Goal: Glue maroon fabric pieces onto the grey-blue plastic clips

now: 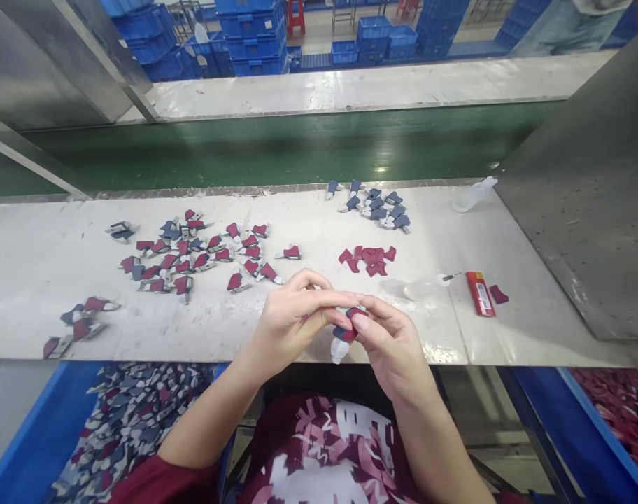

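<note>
Close to the table's front edge, my left hand [298,315] and my right hand [395,339] meet around one small part [341,344], coloured dark blue, maroon and white. Fingers of both hands pinch its upper end, and its white end points down toward me. Several maroon-and-grey and blue-and-grey parts [182,266] lie in a loose group left of my hands. Beyond my hands are loose maroon pieces [372,257], and behind those a cluster of blue-and-white parts [376,208].
A clear bottle with a needle tip [424,287], a red box [479,294] and another bottle [474,194] stand or lie at right. Below the table are a bin of parts [124,420] and a bin of maroon pieces [620,413]. A green belt [319,147] runs behind.
</note>
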A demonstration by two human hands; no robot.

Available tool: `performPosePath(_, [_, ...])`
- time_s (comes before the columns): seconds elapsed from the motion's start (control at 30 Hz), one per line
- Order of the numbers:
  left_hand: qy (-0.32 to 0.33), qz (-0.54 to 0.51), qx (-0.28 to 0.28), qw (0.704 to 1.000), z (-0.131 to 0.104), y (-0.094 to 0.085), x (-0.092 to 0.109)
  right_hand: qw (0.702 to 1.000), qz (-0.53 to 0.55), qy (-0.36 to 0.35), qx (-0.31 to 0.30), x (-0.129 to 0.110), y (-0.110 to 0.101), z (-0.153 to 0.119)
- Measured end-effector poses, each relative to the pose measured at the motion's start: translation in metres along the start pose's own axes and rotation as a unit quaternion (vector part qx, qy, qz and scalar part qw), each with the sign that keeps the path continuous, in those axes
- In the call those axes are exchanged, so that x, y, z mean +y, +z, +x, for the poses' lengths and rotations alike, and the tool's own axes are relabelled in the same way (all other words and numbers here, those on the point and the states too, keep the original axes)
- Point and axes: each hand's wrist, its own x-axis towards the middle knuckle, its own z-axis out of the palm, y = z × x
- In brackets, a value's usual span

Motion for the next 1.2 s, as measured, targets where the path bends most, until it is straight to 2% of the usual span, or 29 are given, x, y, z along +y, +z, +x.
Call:
performPosePath(0.13, [-0.001, -0.026, -0.001, 1.0, 0.003, -0.001, 0.003, 0.999, -0.011, -0.035, 0.033, 0.004, 0.007, -0.005])
performPosePath(0.23, [-0.086, -0.082, 0.024, 0.993, 0.004, 0.0, 0.005, 0.996, -0.019, -0.051, 0.067, 0.008, 0.011, -0.005])
performPosePath(0.33, [-0.187, -0.169, 0.059, 0.966, 0.0, 0.004, 0.01, 0.99, -0.018, -0.087, 0.112, 0.011, 0.011, -0.003])
performPosePath(0.43, [-0.223, -0.219, 0.087, 0.946, -0.008, 0.014, 0.015, 0.983, -0.02, -0.113, 0.141, 0.012, 0.011, 0.0])
performPosePath(0.53, [-0.252, -0.214, 0.141, 0.933, -0.014, 0.027, 0.019, 0.98, -0.041, -0.121, 0.15, 0.013, 0.01, 0.001])
performPosePath(0.67, [-0.257, -0.213, 0.186, 0.924, -0.014, 0.036, 0.023, 0.979, -0.051, -0.138, 0.141, 0.014, 0.007, -0.002])
performPosePath(0.93, [-0.253, -0.192, 0.192, 0.929, -0.013, 0.035, 0.03, 0.957, -0.181, -0.182, 0.136, 0.006, -0.001, -0.006])
performPosePath(1.2, [-0.246, -0.177, 0.206, 0.93, -0.017, 0.037, 0.032, 0.947, -0.22, -0.208, 0.111, 0.0, 0.003, -0.007])
